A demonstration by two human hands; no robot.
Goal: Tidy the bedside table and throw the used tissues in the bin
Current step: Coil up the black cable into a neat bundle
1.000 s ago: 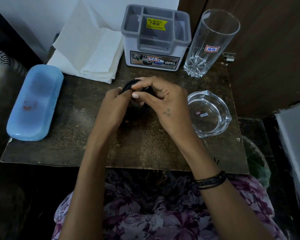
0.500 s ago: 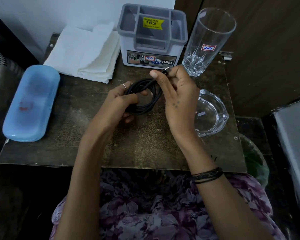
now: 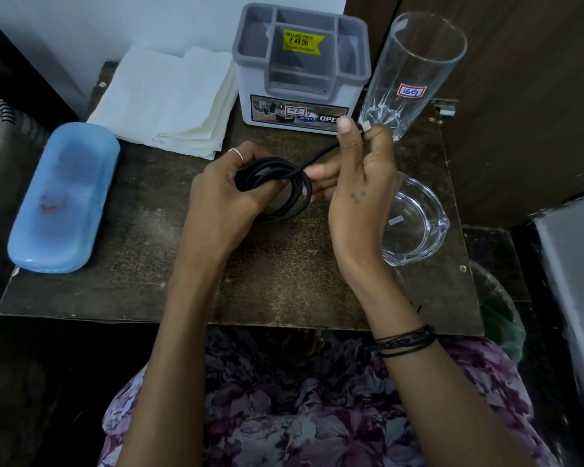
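A black cable (image 3: pixel 284 187) is wound into a coil above the middle of the dark bedside table (image 3: pixel 142 281). My left hand (image 3: pixel 223 200) grips the coil. My right hand (image 3: pixel 358 183) pinches the cable's free end, and the plug tip shows between its fingers near the glass. A stack of white tissues (image 3: pixel 169 99) lies flat at the back left of the table. A bin with a green liner (image 3: pixel 499 311) stands on the floor off the table's right front corner, mostly hidden.
A blue plastic case (image 3: pixel 61 197) lies at the left edge. A grey and white organiser box (image 3: pixel 300 69) stands at the back middle, a tall drinking glass (image 3: pixel 415 72) to its right, and a glass ashtray (image 3: pixel 415 220) close beside my right wrist. A wooden wall rises at the right.
My right hand has pulled the cable's free end up and to the right, out of the coil, toward the glass. The left hand keeps hold of the coil.
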